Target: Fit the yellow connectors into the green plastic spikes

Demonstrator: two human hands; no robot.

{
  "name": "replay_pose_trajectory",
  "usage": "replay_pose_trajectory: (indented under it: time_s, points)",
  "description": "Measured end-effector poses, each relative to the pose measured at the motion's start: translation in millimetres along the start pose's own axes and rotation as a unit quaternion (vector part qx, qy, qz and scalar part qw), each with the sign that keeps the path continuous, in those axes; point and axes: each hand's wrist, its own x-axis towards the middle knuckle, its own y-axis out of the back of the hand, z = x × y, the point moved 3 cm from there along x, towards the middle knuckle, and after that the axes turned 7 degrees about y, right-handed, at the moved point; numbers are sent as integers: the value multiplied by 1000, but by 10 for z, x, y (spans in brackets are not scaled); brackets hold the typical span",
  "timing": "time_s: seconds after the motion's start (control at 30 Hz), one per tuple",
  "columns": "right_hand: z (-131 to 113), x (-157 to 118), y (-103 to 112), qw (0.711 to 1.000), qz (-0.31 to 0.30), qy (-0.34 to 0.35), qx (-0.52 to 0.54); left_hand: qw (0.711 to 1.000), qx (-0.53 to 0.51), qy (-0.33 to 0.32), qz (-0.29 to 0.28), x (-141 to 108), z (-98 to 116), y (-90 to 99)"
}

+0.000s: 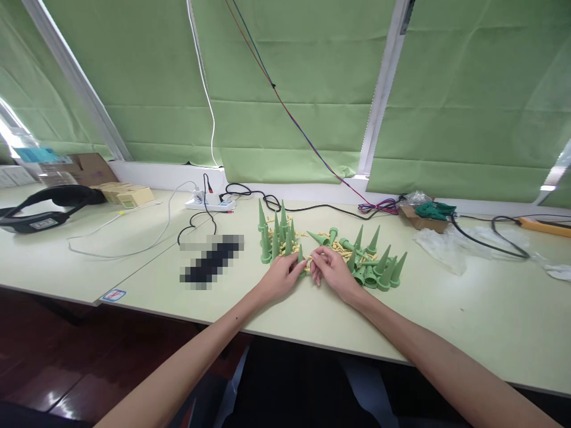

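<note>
Left hand (282, 277) curled round upright green cone (300, 254), between left cones (262, 221) and right cones (383, 276). Right hand (334, 270) pinched closed beside it; contents unclear. Cone seemed light, stiff, slightly slippery; wide base probably offered better hold than tip.

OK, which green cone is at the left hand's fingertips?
The upright cone whose tip rises beside the thumb of the left hand; the other cones stand or lie farther back, or beside the right hand.
</note>
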Motion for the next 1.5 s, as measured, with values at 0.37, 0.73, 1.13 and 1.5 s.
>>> replay_pose_trajectory:
  time_s: [0.37,0.73,1.13,1.5]
  points:
    - [17,-9,15,1000,2,-6,8,1000,16,-4,2,-1,-14,-21]
    - [12,-5,15,1000,6,-6,12,1000,10,-1,2,-6,9,-20]
    - [7,34,64,998,26,23,-43,999,-8,30,42,-7,22,-18]
    - [-138,16,115,989,-5,58,-133,986,-53,57,148,-26,7,77]
